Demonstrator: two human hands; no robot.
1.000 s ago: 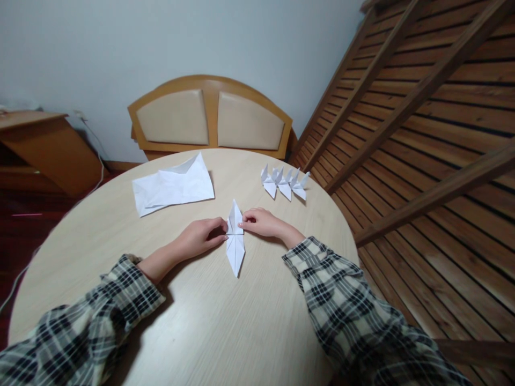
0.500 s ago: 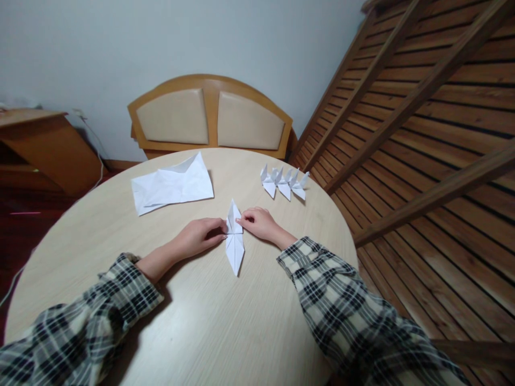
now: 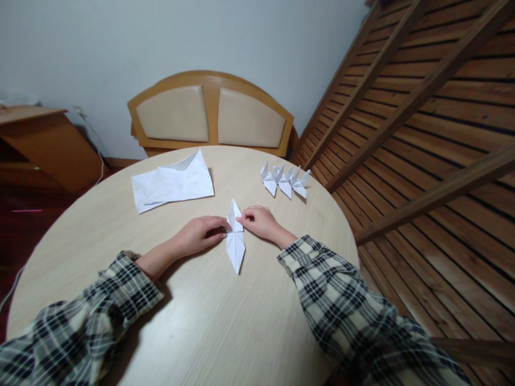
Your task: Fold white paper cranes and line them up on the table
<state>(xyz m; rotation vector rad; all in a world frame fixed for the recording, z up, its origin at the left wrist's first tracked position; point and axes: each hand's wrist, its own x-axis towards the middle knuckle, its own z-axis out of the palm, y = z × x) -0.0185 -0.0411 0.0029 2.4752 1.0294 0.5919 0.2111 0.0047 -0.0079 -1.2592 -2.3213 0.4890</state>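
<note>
A partly folded white origami paper [image 3: 235, 251] lies on the round table, long and pointed at both ends, with a crease line across its middle. My left hand [image 3: 200, 234] grips its left edge near the middle, thumb below and fingers above. On the opposite edge, my right hand [image 3: 260, 221] pinches the upper half between thumb and curled fingers. Farther back to the right stand three folded paper cranes [image 3: 285, 185] in a row, close together. Behind my left hand lies a larger creased sheet of white paper [image 3: 173, 185], loosely folded.
The round pale wooden table [image 3: 193, 327] fills the middle. Beyond its far edge stands a wooden headboard [image 3: 213, 115] with two beige pads. A slatted wooden panel [image 3: 422, 139] rises along the right. A brown desk [image 3: 44, 145] is at the left.
The fingers of my left hand have shifted slightly inward over the paper's middle. My right hand keeps its pinch. The camera view has moved very slightly.
</note>
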